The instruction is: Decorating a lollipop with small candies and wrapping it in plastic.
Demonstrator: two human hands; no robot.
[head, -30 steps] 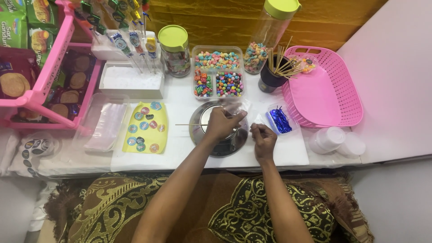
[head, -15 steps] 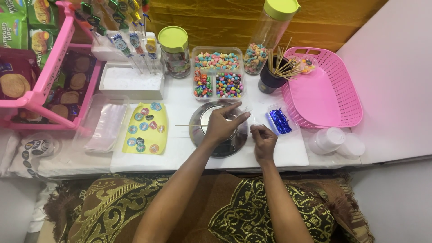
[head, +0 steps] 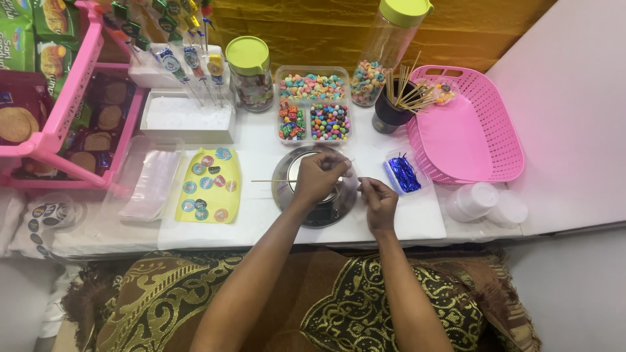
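Here, from the head camera, I take the round metal dish (head: 317,195) near the table's front edge as my landmark. My left hand (head: 319,177) hovers over the dish, fingers pressed together on a thin wooden skewer (head: 274,180) that juts out past the dish's left rim. My right hand (head: 378,202) sits just beside the dish's right rim, fingertips pinched, though I cannot tell on what. Behind the dish lies the divided candy tray (head: 313,104), close enough to crowd that side. Left of the dish is the yellow sticker sheet (head: 207,186); right of it a packet of blue twist ties (head: 404,175), then the pink basket (head: 482,140). Bare white tabletop shows between the dish and the front edge.
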